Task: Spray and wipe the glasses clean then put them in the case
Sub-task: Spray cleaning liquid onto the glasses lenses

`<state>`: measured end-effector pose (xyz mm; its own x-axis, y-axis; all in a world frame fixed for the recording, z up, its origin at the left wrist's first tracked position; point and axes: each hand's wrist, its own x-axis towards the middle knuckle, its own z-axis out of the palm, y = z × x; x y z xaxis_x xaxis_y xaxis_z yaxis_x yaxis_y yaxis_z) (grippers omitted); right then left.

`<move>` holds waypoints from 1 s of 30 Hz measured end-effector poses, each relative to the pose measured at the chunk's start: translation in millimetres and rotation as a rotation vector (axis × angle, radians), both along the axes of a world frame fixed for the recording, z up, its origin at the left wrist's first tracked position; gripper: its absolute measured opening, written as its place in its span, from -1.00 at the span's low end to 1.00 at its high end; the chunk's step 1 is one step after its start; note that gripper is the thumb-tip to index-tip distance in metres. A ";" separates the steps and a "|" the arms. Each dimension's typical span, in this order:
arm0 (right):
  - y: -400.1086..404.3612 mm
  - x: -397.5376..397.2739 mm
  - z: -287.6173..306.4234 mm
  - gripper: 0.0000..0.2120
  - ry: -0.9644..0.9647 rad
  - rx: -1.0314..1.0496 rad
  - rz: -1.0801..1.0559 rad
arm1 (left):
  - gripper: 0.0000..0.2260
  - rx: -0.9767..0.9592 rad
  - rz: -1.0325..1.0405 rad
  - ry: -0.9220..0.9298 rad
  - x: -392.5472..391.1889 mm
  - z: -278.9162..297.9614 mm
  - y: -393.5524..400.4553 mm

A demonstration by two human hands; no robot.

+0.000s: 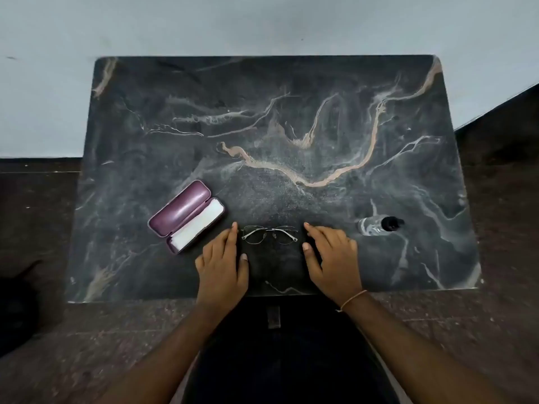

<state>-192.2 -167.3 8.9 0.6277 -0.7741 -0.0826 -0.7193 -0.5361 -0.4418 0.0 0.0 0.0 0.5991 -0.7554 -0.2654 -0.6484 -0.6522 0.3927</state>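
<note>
The table top looks like dark polished marble with pale and tan veins. The glasses have a thin, shiny metal wire frame and clear lenses. The purple glasses case has a smooth satin sheen; a white cloth lies inside. The spray bottle is clear plastic with a black cap.

Dark marble-patterned table top with pale veins — speckled brown floor, light wall behind

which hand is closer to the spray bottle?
Right. The right hand lies just left of the spray bottle; the left hand sits farther left, beyond the glasses.
</note>
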 end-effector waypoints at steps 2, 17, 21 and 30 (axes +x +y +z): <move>-2.6 2.3 -10.3 -0.61 -0.031 -0.065 0.019 | -0.39 -0.060 -0.004 -0.041 -4.1 -10.0 -0.7; 7.7 -7.1 -48.2 -0.61 -0.104 -0.308 0.049 | -0.40 -0.340 -0.045 -0.204 -10.1 -43.5 23.9; 2.1 -3.3 -44.1 -0.65 -0.101 -0.280 0.057 | -0.41 -0.322 -0.022 -0.204 -8.4 -38.0 18.1; 10.7 -1.7 -31.3 -0.70 -0.121 -0.279 0.033 | -0.56 -0.373 0.022 -0.154 -2.0 -24.6 6.4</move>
